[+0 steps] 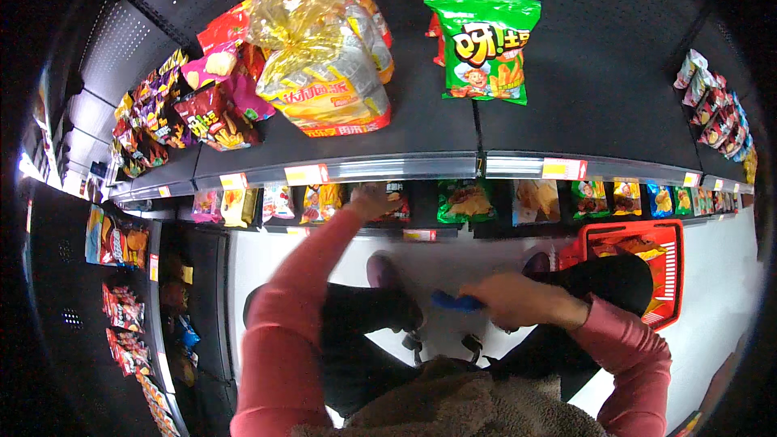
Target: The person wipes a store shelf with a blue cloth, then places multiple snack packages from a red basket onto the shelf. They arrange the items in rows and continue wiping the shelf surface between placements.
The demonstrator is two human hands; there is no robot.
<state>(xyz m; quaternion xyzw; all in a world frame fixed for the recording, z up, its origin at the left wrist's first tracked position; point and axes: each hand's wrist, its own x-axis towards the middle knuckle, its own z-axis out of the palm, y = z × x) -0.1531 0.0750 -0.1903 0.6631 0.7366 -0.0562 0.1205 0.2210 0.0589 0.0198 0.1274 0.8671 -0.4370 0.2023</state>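
My left hand (365,201) reaches under the upper shelf's front edge to the lower shelf, blurred, beside a dark snack bag (396,201). Whether its fingers grip that bag cannot be made out. A yellow snack bag (322,203) stands just left of it, and a green one (466,200) further right. Above my knees, my right hand (516,301) is closed around a small blue object (456,301), too blurred to name. Close to my right leg a red plastic shopping basket (675,273) stands on the floor, with snack bags (649,249) inside, partly hidden by my knee.
On the black upper shelf (583,115) stand a green chip bag (490,51), red bags behind it, and a yellow gift-wrapped pack (328,97). Its price-tag rail (388,167) juts above my left forearm. More shelving with snack bags (124,309) runs along my left.
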